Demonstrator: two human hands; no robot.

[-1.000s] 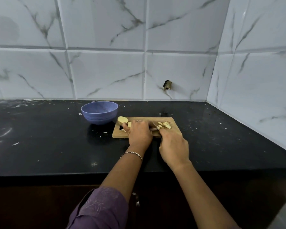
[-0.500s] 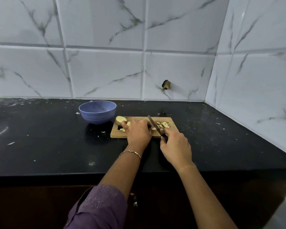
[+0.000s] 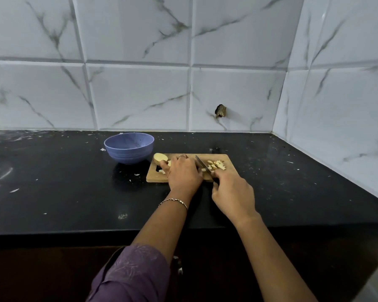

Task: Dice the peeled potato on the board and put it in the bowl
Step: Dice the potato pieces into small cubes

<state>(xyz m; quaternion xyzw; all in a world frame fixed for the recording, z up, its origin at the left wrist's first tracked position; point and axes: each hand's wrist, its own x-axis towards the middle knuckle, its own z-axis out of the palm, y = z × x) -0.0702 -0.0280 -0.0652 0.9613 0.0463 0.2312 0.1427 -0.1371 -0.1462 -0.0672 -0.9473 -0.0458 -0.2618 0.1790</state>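
The potato (image 3: 160,158) lies on the board (image 3: 205,156) in parts: an uncut chunk at the far left corner, a strip mostly hidden under the left hand (image 3: 183,173), and a small heap of diced pieces (image 3: 216,165) on the right half. The bowl (image 3: 129,148) stands just beside the board's left far corner, with no potato visible in it, so the dicing looks roughly midway.

The left hand holds the strip down with bent fingers. The right hand (image 3: 232,192) grips the handle of the knife (image 3: 202,164), whose blade sits close against the left knuckles.

The main risk is a nick, since the blade and the fingers are nearly touching and the strip being cut is hidden from view. A wet strip could also slide under pressure and give uneven dice. Loose pieces near the right end of the board could roll off onto the black counter (image 3: 52,192). The board itself might shift, as nothing appears to anchor it.

The uncut chunk's long axis runs roughly left to right along the board's length, its pale cut face turned upward, as far as can be told. The blade points away from the person, angled slightly left, tip near the board's far edge
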